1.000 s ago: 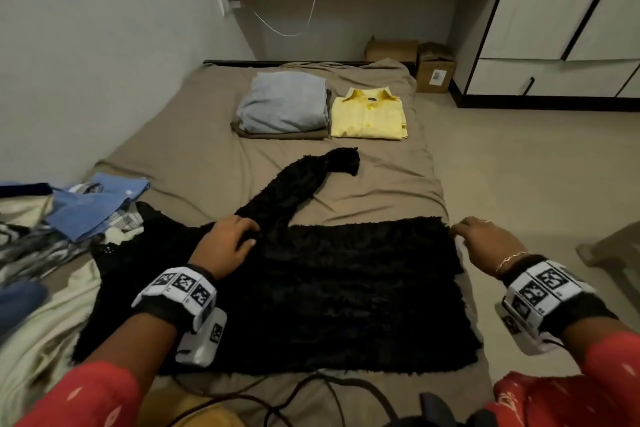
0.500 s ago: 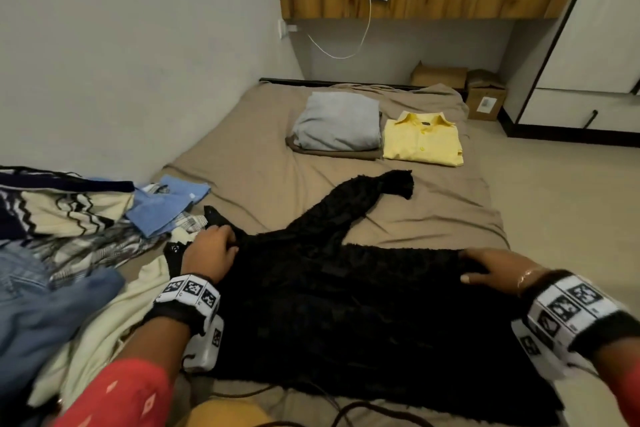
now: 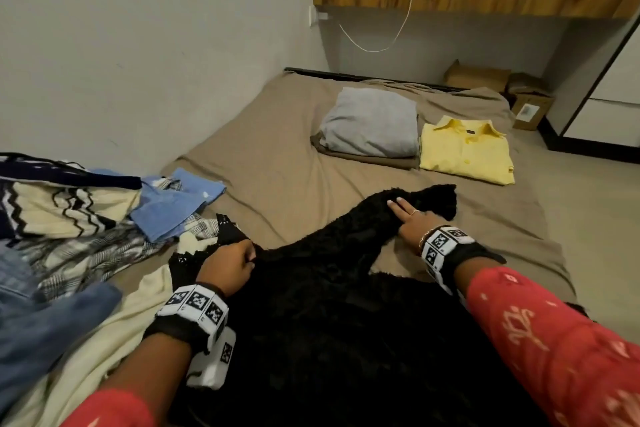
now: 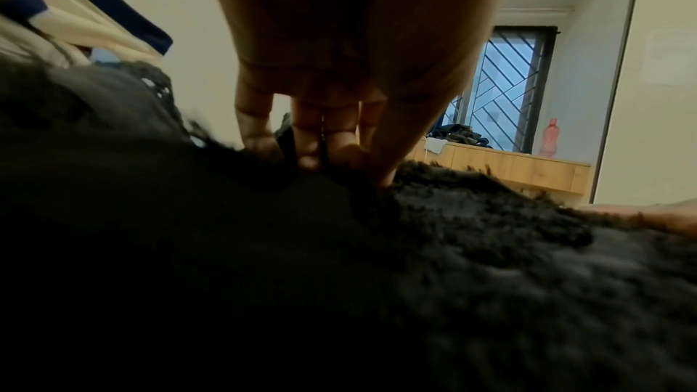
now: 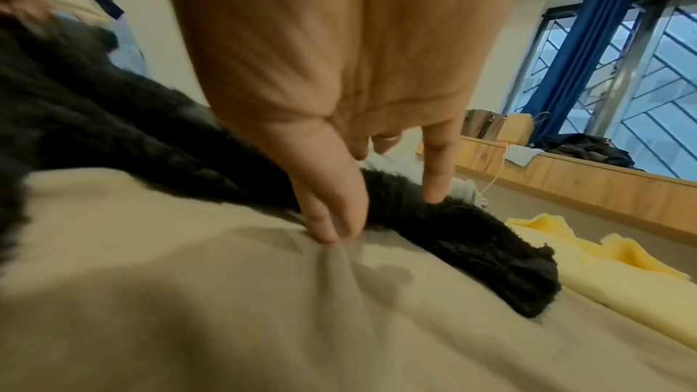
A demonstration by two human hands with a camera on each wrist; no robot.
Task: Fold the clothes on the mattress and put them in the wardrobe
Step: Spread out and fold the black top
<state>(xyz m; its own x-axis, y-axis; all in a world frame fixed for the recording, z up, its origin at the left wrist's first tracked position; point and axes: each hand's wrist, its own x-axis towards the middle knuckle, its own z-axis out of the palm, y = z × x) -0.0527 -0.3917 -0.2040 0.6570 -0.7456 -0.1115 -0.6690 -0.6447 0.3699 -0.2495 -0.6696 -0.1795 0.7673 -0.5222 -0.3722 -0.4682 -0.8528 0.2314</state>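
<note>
A black sweater (image 3: 329,322) lies spread on the mattress (image 3: 277,156), one sleeve (image 3: 363,222) stretched toward a folded yellow shirt (image 3: 465,156) and a grey stack (image 3: 372,125). The left hand (image 3: 228,269) pinches fabric at the sweater's shoulder, fingers curled. The right hand (image 3: 414,220) lies on the sleeve near its cuff, fingers straight, thumb on the sheet.

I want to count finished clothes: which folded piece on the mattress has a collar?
The yellow shirt, folded beside the grey folded garment. Only it shows a collar and buttons.
</note>
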